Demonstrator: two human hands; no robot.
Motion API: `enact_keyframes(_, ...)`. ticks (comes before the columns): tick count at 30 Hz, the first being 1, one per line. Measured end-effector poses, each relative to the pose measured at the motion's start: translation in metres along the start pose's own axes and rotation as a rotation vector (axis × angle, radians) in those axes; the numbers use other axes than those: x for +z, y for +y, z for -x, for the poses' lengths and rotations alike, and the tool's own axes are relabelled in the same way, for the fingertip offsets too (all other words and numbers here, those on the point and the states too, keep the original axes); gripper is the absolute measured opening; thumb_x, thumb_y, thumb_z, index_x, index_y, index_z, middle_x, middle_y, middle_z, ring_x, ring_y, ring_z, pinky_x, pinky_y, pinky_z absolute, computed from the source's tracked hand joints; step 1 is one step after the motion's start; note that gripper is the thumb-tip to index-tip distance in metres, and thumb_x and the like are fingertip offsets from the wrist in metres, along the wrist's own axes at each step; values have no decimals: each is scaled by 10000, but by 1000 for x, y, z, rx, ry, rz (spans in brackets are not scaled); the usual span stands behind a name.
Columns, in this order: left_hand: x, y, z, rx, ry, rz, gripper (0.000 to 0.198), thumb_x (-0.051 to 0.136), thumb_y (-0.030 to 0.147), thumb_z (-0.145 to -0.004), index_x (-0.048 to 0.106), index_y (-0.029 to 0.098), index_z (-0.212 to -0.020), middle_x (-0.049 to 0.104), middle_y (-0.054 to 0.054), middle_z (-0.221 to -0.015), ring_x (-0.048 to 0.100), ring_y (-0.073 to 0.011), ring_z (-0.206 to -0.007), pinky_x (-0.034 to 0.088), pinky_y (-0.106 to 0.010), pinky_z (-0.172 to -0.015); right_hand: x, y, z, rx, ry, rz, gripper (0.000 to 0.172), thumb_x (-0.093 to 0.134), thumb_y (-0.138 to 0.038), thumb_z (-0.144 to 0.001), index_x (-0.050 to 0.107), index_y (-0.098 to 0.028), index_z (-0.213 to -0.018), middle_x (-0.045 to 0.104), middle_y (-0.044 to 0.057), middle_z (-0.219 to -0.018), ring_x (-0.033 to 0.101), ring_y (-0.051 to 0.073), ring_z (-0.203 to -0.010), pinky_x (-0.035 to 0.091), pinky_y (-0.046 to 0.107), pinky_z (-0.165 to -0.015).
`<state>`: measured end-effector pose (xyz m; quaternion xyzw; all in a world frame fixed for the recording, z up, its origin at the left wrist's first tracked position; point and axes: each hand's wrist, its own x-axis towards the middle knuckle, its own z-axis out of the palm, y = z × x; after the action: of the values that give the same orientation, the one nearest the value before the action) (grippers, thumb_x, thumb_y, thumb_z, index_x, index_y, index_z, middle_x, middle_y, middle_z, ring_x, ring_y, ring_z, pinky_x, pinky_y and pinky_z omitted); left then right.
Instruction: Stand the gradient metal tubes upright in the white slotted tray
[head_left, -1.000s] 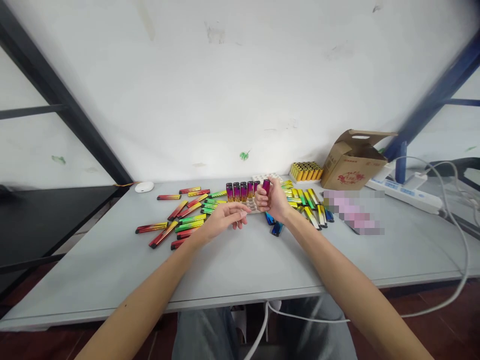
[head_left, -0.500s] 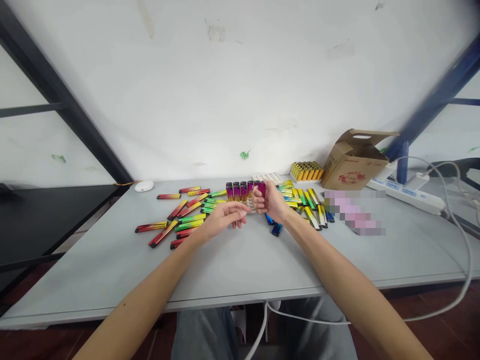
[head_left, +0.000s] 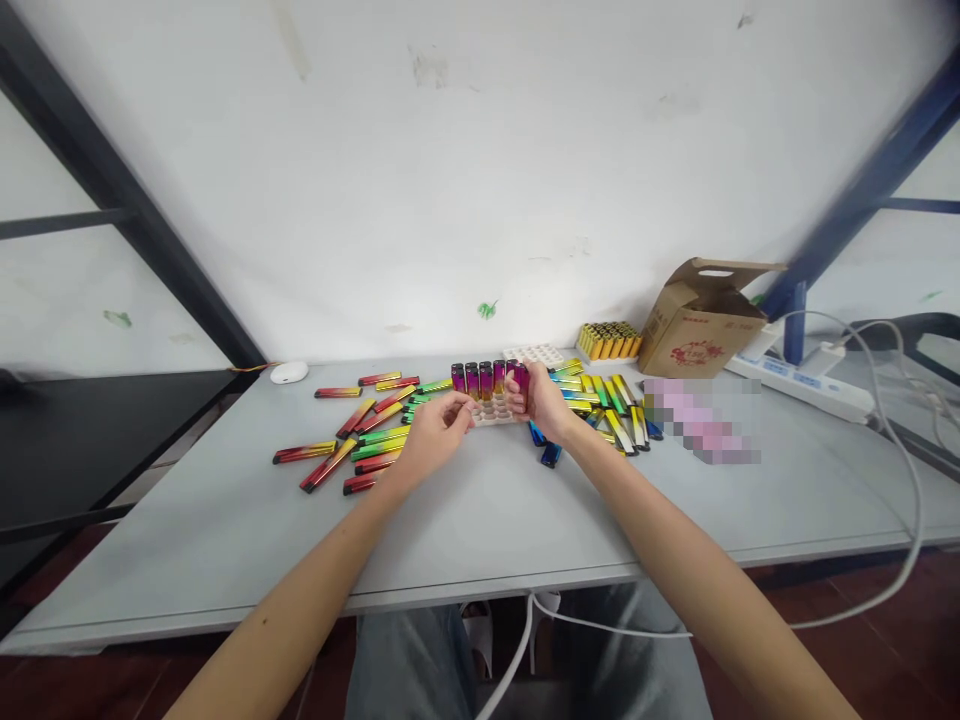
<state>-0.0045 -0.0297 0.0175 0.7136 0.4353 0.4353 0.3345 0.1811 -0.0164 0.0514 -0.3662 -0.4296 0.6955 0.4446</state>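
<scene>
a: what does the right hand have?

b: its grip is clamped on a glossy purple lighter, upright at the end of a row of purple lighters standing in a pale gridded tray.

a: and the left hand?

b: fingers curled against the tray's near edge; whether they pinch it, i cannot tell.

a: around them?

b: slim, shiny red-yellow lighters lie scattered to the left, green-yellow ones to the right, on a smooth grey surface. a creased cardboard box sits farther right. a patch beside it is blurred out; the white cable runs off-frame.
</scene>
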Motion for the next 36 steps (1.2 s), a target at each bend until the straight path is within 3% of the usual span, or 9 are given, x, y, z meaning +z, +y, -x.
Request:
enact_keyframes(5, -1, -5, 2, 172, 36, -278, 216, 468, 324, -913, 633, 187, -895, 630, 4, -634, 587, -142, -587, 462, -270, -603, -2, 2, -1, -4, -28, 22, 385, 241, -479, -911, 329, -214, -646, 216, -41, -546, 186, 104, -462, 151, 204, -406)
enact_keyframes(8, 0, -11, 2, 300, 91, -469, 208, 458, 275, -916, 648, 190, -914, 677, -26, -733, 611, -170, -683, 464, -302, -672, -3, 2, -1, -29, -50, 14, 434, 270, -566, -909, 383, -213, -684, 273, -33, -557, 249, 108, -471, 188, 206, -412)
enact_keyframes(11, 0, -15, 0, 378, 175, -522, 176, 475, 232, -899, 646, 192, -883, 701, -47, -840, 624, -188, -796, 468, -313, -736, -4, 1, 0, -63, -48, -40, 472, 276, -628, -902, 461, -210, -786, 377, -22, -583, 339, 114, -476, 233, 209, -408)
enact_keyframes(17, -1, -13, -1, 363, 176, -505, 155, 483, 197, -874, 635, 196, -845, 702, -48, -850, 614, -191, -814, 460, -308, -745, -3, -3, 3, -145, -8, -145, 243, 407, -447, -913, 473, -213, -897, 579, -1, -744, 522, 119, -551, 379, 224, -456)
enact_keyframes(20, 0, -11, 1, 324, 120, -511, 166, 478, 224, -884, 639, 199, -852, 691, -45, -812, 606, -189, -772, 449, -311, -740, -4, -3, 2, -207, 47, -124, 248, 464, -468, -903, 469, -220, -889, 610, 7, -784, 591, 136, -643, 457, 247, -555)
enact_keyframes(24, 1, -10, 2, 277, 76, -498, 173, 477, 246, -890, 638, 206, -842, 669, -24, -741, 594, -178, -721, 437, -311, -750, -6, -2, -1, -358, 132, 61, 318, 530, -534, -853, 520, -216, -860, 614, 24, -860, 611, 157, -820, 481, 263, -701)
enact_keyframes(29, 1, -10, 1, 275, 91, -501, 157, 493, 224, -872, 645, 205, -838, 687, -27, -758, 597, -190, -739, 424, -342, -812, -14, -6, 3, -666, 280, 543, 268, 591, -450, -829, 616, -191, -764, 608, 38, -880, 558, 167, -908, 437, 261, -787)
enact_keyframes(33, 1, -10, 0, 279, 86, -545, 171, 480, 238, -880, 640, 206, -830, 677, -24, -725, 597, -191, -724, 420, -350, -825, -22, -3, 1, -708, 267, 787, 234, 593, -399, -841, 659, -186, -769, 623, 34, -795, 569, 168, -819, 447, 277, -728)
enact_keyframes(36, 0, -10, 0, 273, 101, -568, 158, 479, 222, -869, 632, 206, -832, 680, -23, -728, 608, -194, -736, 417, -352, -838, -29, 5, -8, -698, 303, 854, 216, 610, -370, -829, 697, -188, -907, 672, 45, -844, 606, 180, -808, 476, 300, -720)
